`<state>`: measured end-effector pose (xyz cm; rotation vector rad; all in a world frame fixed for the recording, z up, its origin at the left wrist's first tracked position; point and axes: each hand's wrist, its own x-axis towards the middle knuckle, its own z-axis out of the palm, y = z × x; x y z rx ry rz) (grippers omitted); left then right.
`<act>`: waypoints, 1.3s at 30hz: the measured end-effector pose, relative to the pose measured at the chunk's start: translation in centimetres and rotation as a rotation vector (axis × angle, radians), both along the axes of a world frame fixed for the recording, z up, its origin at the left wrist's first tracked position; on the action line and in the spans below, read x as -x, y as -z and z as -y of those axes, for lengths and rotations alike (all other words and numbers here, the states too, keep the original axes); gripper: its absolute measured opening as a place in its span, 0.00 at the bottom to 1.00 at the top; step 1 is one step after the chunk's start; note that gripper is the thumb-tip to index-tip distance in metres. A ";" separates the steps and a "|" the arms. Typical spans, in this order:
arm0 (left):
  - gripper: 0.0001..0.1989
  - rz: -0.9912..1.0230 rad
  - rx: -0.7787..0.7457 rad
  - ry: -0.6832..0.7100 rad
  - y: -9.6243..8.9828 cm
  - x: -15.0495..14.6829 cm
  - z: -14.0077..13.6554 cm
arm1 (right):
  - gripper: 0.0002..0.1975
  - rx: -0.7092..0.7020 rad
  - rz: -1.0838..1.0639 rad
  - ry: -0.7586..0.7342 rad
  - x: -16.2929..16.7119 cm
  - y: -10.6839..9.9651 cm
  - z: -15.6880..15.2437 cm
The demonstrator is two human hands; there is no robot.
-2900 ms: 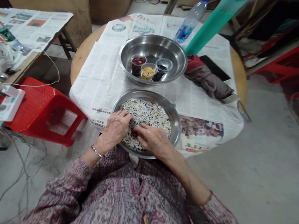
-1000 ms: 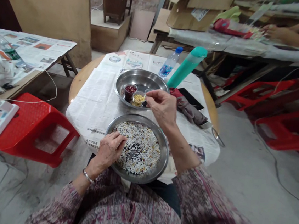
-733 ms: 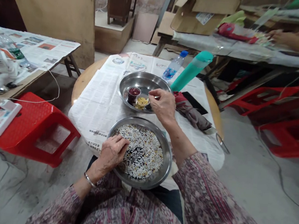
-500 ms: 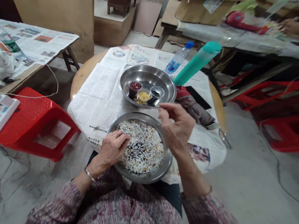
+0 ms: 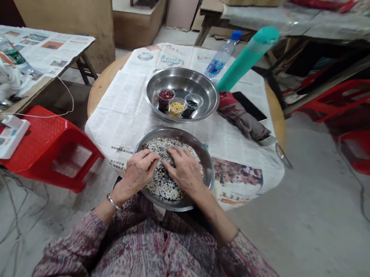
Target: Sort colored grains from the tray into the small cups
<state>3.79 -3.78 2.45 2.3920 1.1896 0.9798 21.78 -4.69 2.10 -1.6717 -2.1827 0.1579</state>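
Note:
A steel basin [image 5: 210, 170] at the near edge of the table holds mixed white, black and yellow grains [image 5: 166, 189]. Over its left side, my left hand [image 5: 140, 169] has its fingers curled and pinched together; whatever is in them is too small to make out. My right hand [image 5: 185, 169] reaches in from the right, thumb and fingers apart, fingertips at the grains. Behind stands a second steel basin [image 5: 207, 85] with three clear cups: one of dark red beans [image 5: 165, 99], one of yellow grains [image 5: 176, 108] and one of black grains [image 5: 191, 108].
Newspaper [image 5: 115, 109] covers the round table. Behind the right hand lie a folded umbrella [image 5: 243, 120] and a dark phone [image 5: 249, 105]. A plastic bottle [image 5: 222, 56] and a tall green bottle [image 5: 248, 59] stand at the back. A red stool [image 5: 48, 150] carries a power strip [image 5: 8, 139].
My right hand has come down from near the far basin into the near basin's grains, its pinch now spread. My left hand stays about where it was. The view has tilted down slightly.

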 end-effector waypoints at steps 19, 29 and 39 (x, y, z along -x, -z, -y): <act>0.05 -0.054 -0.038 0.008 0.1 -0.1 0.1 | 0.09 0.089 -0.351 0.022 0.3 1.7 0.5; 0.05 -0.064 -0.024 0.011 0.0 -0.1 0.0 | 0.11 0.141 -0.452 0.079 0.2 1.3 0.4; 0.05 -0.056 -0.022 0.004 -0.2 -0.1 0.1 | 0.11 0.132 -0.482 0.033 0.4 1.1 0.7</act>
